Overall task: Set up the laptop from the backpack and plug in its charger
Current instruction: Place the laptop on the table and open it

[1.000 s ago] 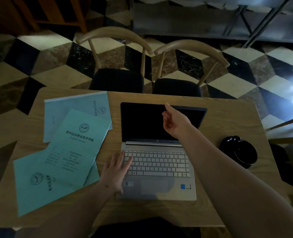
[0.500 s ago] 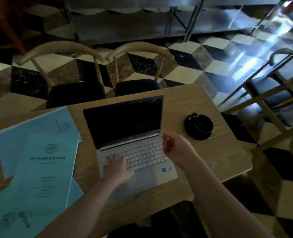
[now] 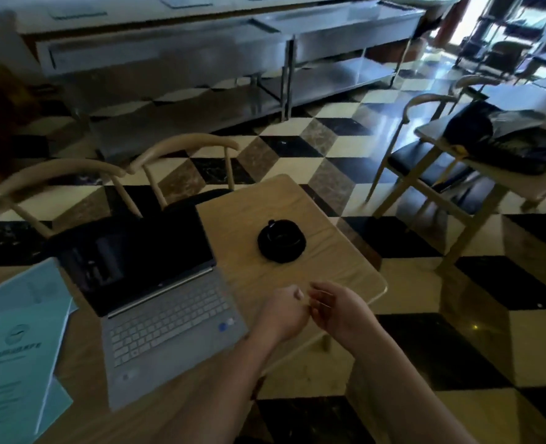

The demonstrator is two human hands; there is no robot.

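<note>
On the wooden table, seen from the head camera: open laptop, silver, dark screen raised, keyboard toward the person, lying left of the middle. Just left of it, teal booklets, stacked and overlapping, one corner touching or almost touching the laptop's left edge (cannot tell which). To the right of the screen, apart from it, a round black dish on the bare wood. Above the table's near right corner, both hands close together, beside the laptop and not on it: left hand loosely curled into a soft fist, thumb on top; right hand half curled, fingers bent toward the left one, the fingertips nearly meeting. Anything pinched between them too blurred to tell. Behind the table, two wooden chairs with curved backs and dark seats, pushed in. Farther right, across the checkered floor, another table carrying a dark backpack, lying flat, well apart from the laptop; one more chair beside it. At the back, long metal counters with lower shelves.
</note>
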